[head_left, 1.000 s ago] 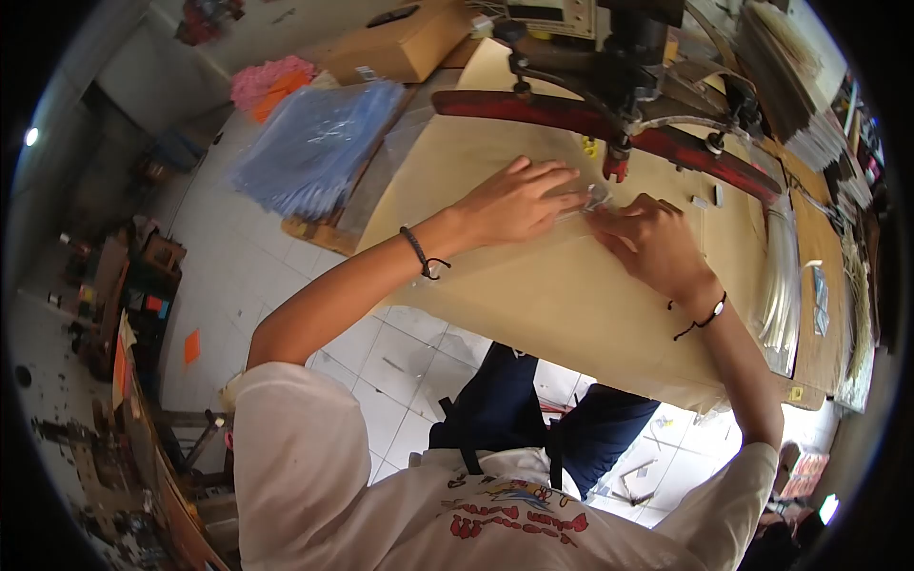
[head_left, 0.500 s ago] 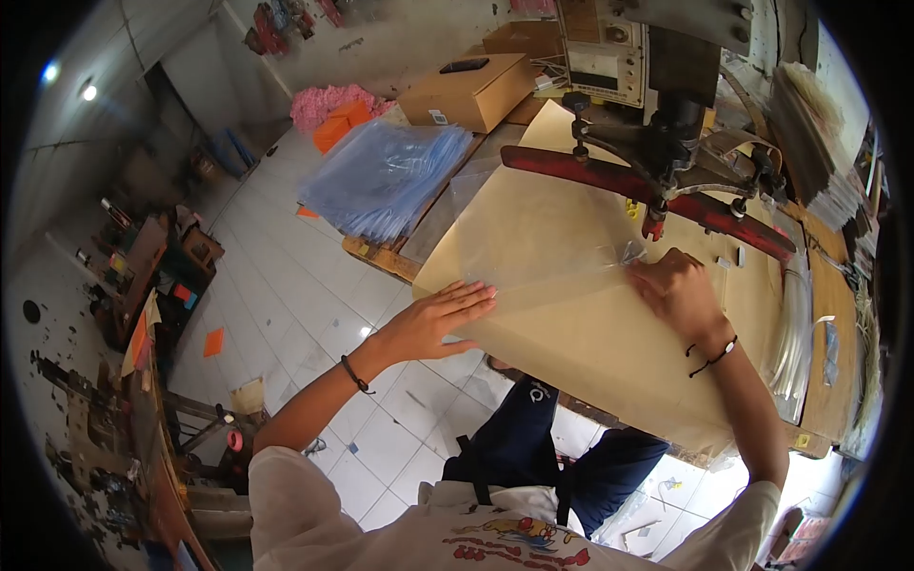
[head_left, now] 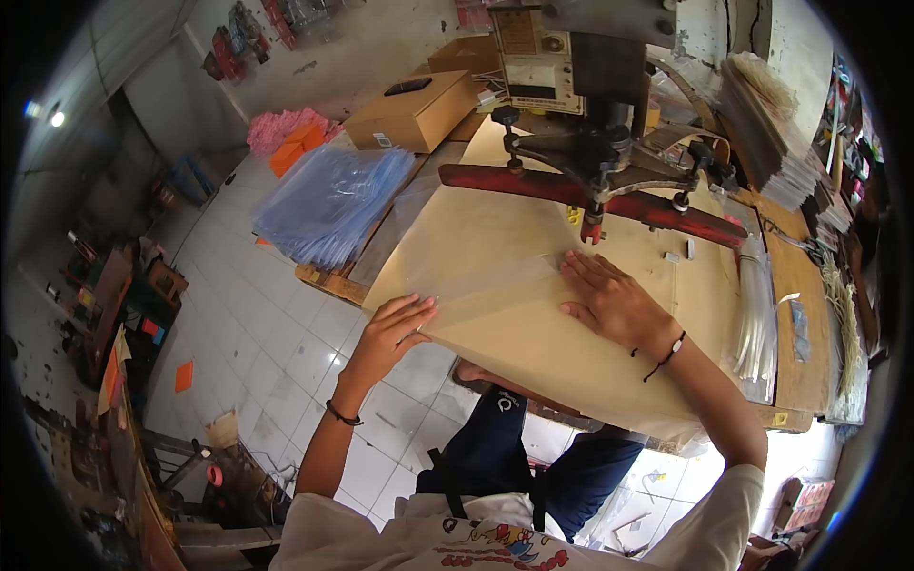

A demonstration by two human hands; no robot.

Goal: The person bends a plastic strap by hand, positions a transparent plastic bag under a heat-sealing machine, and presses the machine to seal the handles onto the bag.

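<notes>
Clear plastic sheet (head_left: 490,274) flat on brown paper (head_left: 562,357), bare room toward the near edge. At the sheet's left edge, left hand (head_left: 388,333), fingers slightly parted; at the right end, right hand (head_left: 614,300), fingers close together, thumb apart.

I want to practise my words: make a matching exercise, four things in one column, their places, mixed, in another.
1. Left hand
2. Right hand
3. Orange square
4. Blue plastic stack

A. Beside the cardboard box
B. On the floor
C. Near the red bar
D. At the brown sheet's left edge

1-D, 2-C, 3-B, 4-A
</notes>
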